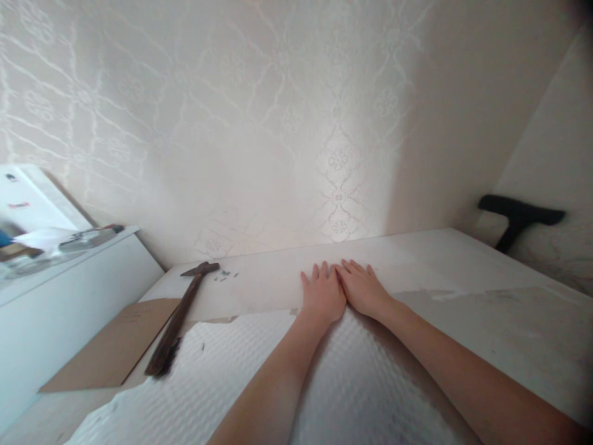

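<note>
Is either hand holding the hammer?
No, the hammer lies off to the left, clear of the left hand and the right hand, which are side by side.

left hand (324, 294) and right hand (365, 289) side by side, palms down, around 5 o'clock, hammer (184, 312) at 8, black T-shaped thing (519, 213) at 3 lol

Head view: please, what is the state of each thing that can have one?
Left hand, palm down, fingers spread.
Right hand, palm down, touching left hand.
Hammer, lying down, not held.
Small metal pieces, loose, scattered near hammer.
Cardboard, lying flat.
Textured white sheet, spread out, edge uneven.
Black T-shaped piece, upright.
</note>
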`<action>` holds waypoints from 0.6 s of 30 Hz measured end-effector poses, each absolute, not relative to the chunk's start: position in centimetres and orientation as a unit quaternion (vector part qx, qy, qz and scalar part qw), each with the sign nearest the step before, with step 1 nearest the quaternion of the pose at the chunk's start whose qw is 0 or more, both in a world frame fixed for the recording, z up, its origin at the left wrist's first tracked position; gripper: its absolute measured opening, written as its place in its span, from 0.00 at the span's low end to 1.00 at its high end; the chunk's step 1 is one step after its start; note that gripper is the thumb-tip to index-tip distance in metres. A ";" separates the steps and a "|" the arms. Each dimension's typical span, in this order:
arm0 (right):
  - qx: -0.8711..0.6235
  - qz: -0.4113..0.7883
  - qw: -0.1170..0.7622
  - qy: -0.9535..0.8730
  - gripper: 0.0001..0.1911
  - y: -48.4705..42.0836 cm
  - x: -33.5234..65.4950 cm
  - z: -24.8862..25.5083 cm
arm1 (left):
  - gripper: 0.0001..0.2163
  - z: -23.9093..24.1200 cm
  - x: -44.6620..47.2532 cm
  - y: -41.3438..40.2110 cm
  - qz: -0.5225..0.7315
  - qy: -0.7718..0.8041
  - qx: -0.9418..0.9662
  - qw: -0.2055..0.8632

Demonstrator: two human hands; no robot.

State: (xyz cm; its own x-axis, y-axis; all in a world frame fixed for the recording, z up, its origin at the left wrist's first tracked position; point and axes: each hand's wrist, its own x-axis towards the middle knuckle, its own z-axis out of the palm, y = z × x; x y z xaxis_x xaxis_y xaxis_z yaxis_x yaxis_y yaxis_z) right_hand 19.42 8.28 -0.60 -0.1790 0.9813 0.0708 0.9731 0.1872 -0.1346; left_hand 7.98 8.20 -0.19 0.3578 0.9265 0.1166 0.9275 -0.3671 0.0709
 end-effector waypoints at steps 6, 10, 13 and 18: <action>-0.637 0.031 0.068 -0.767 0.26 8.3 19.4 -0.6 | 0.25 -0.1 8.0 8.2 -0.066 -0.562 -0.824 -0.005; -0.638 0.030 0.064 -0.766 0.26 8.3 19.4 -0.5 | 0.25 -0.1 8.0 8.2 -0.071 -0.561 -0.824 -0.005; -0.639 0.028 0.062 -0.766 0.26 8.2 19.4 -0.5 | 0.25 -0.1 8.0 8.2 -0.067 -0.562 -0.824 -0.008; -0.637 0.028 0.060 -0.768 0.26 8.3 19.5 -0.5 | 0.25 -0.1 8.0 8.2 -0.065 -0.563 -0.824 -0.004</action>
